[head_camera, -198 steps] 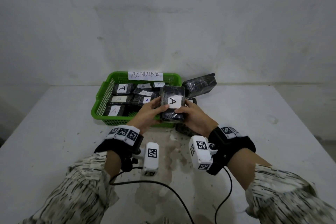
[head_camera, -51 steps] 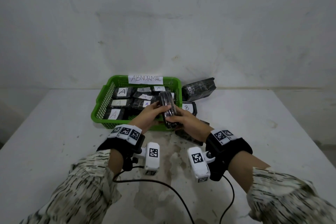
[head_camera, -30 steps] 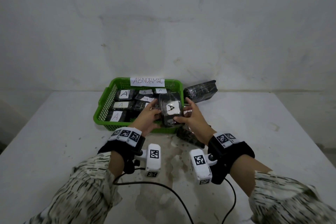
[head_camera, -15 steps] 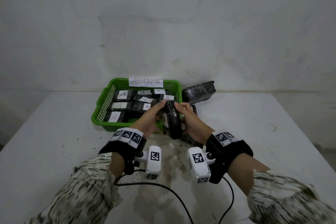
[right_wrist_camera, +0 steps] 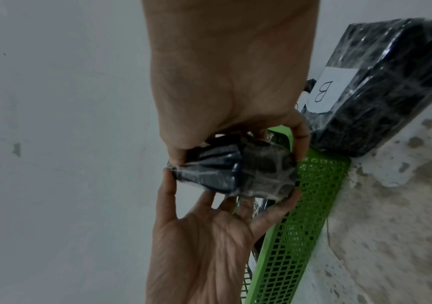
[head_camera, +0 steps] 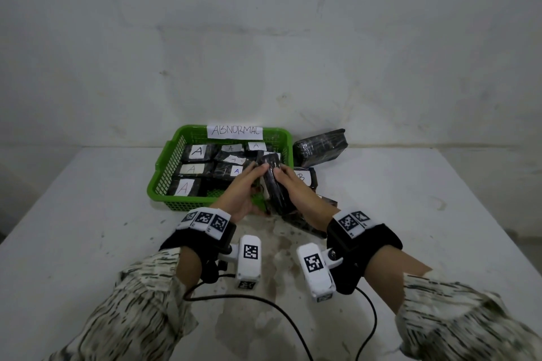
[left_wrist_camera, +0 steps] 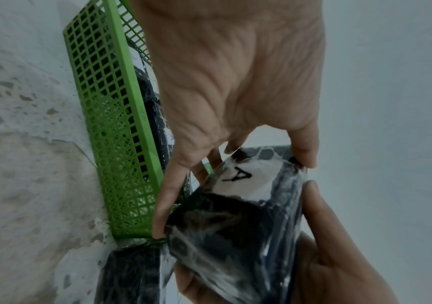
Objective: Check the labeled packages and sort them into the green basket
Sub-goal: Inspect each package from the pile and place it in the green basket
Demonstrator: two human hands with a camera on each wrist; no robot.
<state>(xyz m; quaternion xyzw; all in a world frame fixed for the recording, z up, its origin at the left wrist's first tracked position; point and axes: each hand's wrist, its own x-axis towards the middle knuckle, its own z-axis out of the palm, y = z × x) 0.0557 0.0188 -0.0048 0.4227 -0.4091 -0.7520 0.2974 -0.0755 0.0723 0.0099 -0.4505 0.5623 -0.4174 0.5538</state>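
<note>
Both hands hold one black plastic-wrapped package (head_camera: 274, 184) edge-on above the front right corner of the green basket (head_camera: 164, 176). My left hand (head_camera: 247, 182) grips its left face and my right hand (head_camera: 290, 184) curls round its right side. In the left wrist view the package (left_wrist_camera: 235, 226) shows a white label with an "A" (left_wrist_camera: 238, 174). The right wrist view shows only the package's (right_wrist_camera: 235, 172) dark wrapped end, pinched between the fingers. Several black packages labelled "A" (head_camera: 196, 152) lie inside the basket, which carries a paper sign "ABNORMAL" (head_camera: 234, 130).
A package labelled "B" (head_camera: 305, 177) lies on the table right of the basket, and another black package (head_camera: 321, 147) leans behind it. One more dark package (head_camera: 305, 224) lies under my right wrist. Cables (head_camera: 264, 302) trail across the stained white table near its front edge.
One second ago the held package's "A" label faced up toward the head camera. The hands have since turned it on edge, so the label now faces left.
</note>
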